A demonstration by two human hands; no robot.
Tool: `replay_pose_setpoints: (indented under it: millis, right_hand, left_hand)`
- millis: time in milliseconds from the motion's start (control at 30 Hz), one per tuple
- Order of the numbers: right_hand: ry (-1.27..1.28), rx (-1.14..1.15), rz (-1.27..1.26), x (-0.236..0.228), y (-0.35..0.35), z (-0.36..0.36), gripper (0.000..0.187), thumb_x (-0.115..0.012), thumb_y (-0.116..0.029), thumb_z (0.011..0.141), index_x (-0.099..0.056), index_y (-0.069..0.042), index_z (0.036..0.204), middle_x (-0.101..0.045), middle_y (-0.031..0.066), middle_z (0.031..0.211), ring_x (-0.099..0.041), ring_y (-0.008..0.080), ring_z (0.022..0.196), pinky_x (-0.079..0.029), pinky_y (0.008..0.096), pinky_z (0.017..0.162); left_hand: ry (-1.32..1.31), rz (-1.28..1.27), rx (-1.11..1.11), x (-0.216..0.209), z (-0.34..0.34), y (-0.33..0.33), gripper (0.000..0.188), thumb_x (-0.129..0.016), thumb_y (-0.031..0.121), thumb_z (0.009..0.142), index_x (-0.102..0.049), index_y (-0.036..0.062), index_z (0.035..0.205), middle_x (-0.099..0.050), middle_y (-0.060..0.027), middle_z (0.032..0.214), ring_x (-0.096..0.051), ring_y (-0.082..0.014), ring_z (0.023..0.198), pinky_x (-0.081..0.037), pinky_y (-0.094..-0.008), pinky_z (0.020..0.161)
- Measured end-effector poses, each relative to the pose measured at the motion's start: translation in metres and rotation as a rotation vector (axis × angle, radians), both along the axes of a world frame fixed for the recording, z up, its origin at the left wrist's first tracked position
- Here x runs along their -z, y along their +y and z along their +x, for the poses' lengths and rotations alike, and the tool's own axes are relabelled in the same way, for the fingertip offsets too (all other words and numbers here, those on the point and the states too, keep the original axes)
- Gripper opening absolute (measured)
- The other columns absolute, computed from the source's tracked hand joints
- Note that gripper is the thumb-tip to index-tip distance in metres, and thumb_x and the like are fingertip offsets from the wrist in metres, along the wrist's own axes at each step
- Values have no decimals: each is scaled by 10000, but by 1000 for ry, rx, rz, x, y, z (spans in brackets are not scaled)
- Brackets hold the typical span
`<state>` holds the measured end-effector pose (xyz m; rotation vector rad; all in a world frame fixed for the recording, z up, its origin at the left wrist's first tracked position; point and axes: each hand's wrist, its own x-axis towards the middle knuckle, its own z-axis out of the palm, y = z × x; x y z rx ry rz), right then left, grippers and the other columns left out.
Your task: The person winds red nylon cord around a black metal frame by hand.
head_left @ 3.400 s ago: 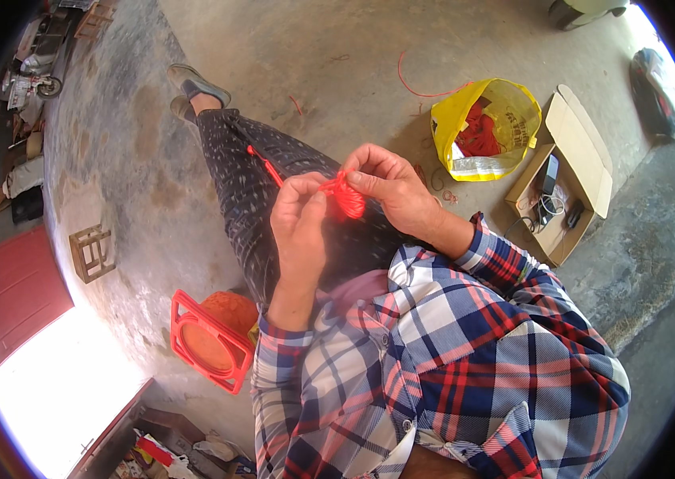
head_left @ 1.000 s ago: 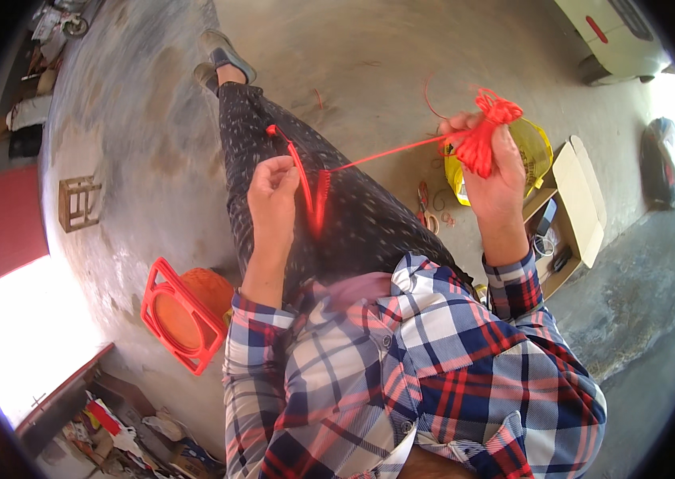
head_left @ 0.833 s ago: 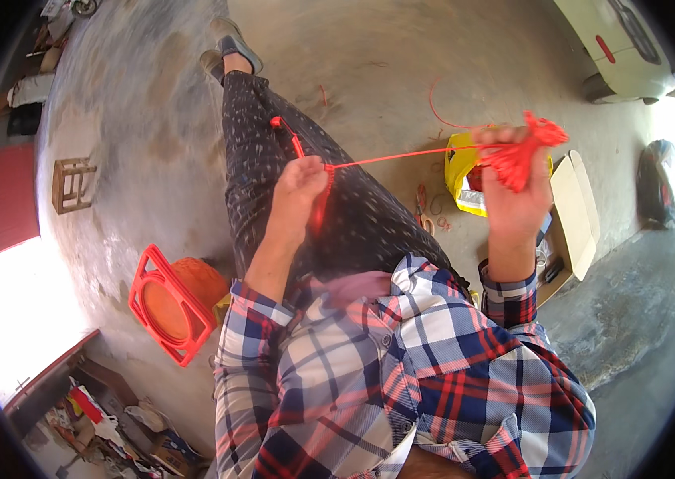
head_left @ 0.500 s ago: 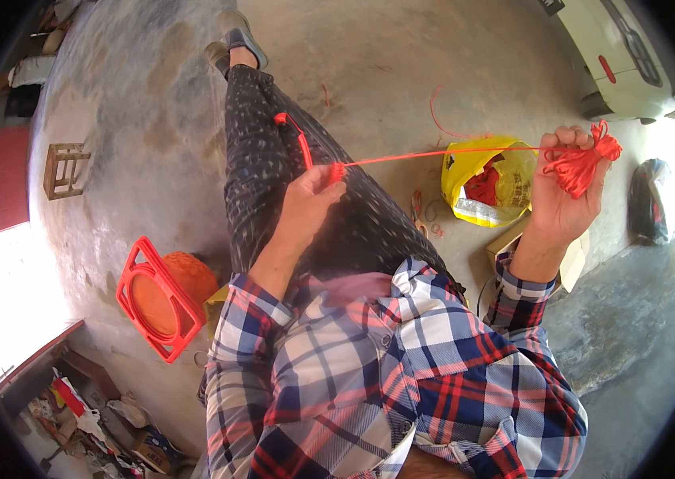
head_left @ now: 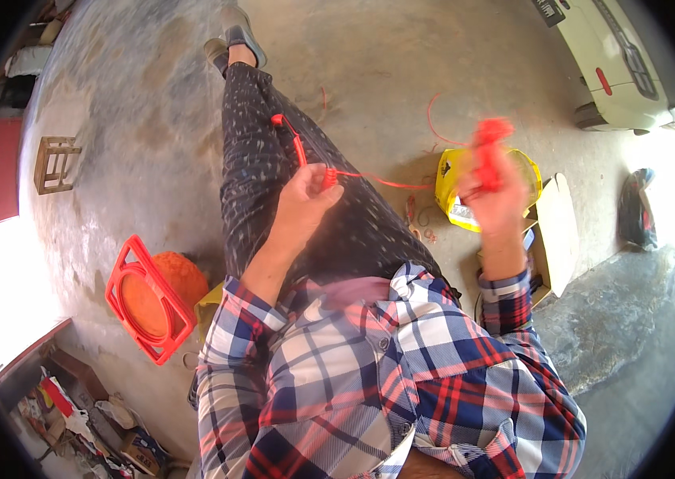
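Cord bundle [head_left: 492, 150]: bright red, many loops gathered together, bunched into a head at the upper end; gripped in the fingers of the right hand [head_left: 501, 199], raised in front of the yellow bag; outline blurred, individual loops indistinct.

Strand [head_left: 385, 183]: single thin red cord, running from the left hand [head_left: 305, 198] toward the bundle; slack, sagging slightly; its far end not clear.

Wrapped piece [head_left: 329, 177]: red, short, thick; pinched at the left fingertips.

Red length [head_left: 300, 150]: slender, slanting up and left from the left hand across the dark trousers; thin near the top, ending in a small knob.
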<state>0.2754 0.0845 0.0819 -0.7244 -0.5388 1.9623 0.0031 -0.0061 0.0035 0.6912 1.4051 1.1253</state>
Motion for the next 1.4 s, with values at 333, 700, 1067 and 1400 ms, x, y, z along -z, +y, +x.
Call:
replay_pose_setpoints:
  millis: [333,700,1067,1400]
  right_hand:
    - [-1194,-723,1057,51,-17,-88,376,-595,-177,816,-587,-91,1182,-653,184,1041,-627,369,954,-500,455,788]
    - [-610,-390,426,80,12,-118,564,-745,-198,778,-535,-95,1291,-633,140,1089,-619,336,983,-473,401,900]
    - [-598,-367,434,21,38,-109,290,-691,-151,831,-645,-62,1103,-670,97,921,-635,252,849,-484,316,762]
    - [-769,-354,274,30,54,-26,202,-591,-225,914,-586,-25,883,-605,21,802,-571,197,718,-489,339,751]
  left_hand:
    - [274,-26,184,-17,-20,-12,306,-576,34,889,-566,-14,1190,-592,5,875,-500,-43,660,-409,-201,581]
    - [275,5,-134,-6,-26,14,138,-602,120,912,-626,-16,903,-640,-27,814,-560,-72,744,-457,-238,670]
    - [-181,153,-187,-38,-21,24,195,-548,222,965,-615,42,934,-603,-10,827,-513,-84,692,-412,-228,649]
    - [-507,-124,123,-6,-13,24,187,-538,122,911,-607,-26,1004,-676,-151,900,-653,-200,776,-515,-299,756]
